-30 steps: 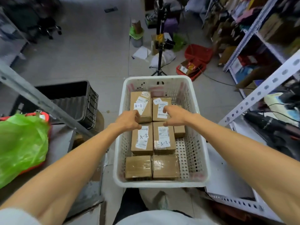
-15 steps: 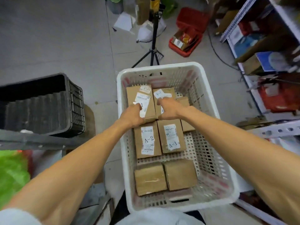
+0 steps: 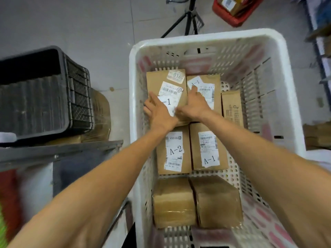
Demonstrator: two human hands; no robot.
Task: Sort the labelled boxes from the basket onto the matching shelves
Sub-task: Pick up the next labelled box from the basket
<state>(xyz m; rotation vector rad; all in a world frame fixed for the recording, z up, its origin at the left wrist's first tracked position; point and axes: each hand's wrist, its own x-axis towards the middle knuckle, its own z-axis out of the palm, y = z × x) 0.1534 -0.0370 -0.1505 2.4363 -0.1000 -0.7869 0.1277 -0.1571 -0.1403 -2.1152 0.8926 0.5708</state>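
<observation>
A white plastic basket [image 3: 279, 97] holds several brown cardboard boxes. The far-left box [image 3: 161, 81] carries an A-1 label. My left hand [image 3: 158, 113] grips its left side, thumb on top. My right hand [image 3: 194, 106] holds its right side, with the fingers in the gap beside a second A-1 box [image 3: 213, 86]. The held box's near edge sits over the row below. That row has an A-2 box [image 3: 174, 151] and another A-1 box [image 3: 208, 149]. Two boxes with no label showing [image 3: 173, 201] [image 3: 216, 199] lie nearest me. A narrow box [image 3: 232, 108] stands on edge at the right.
A black crate [image 3: 41, 93] sits on a grey shelf [image 3: 59, 151] to the left, with a wrapped brown parcel [image 3: 101, 113] beside it. Beyond the basket stand a tripod [image 3: 189, 17] and a red tray [image 3: 236, 11]. A shelving rack [image 3: 320, 43] runs along the right.
The view has come closer over the basket. Both hands have reached forward from the middle row and taken hold of the far-left A-1 box on either side.
</observation>
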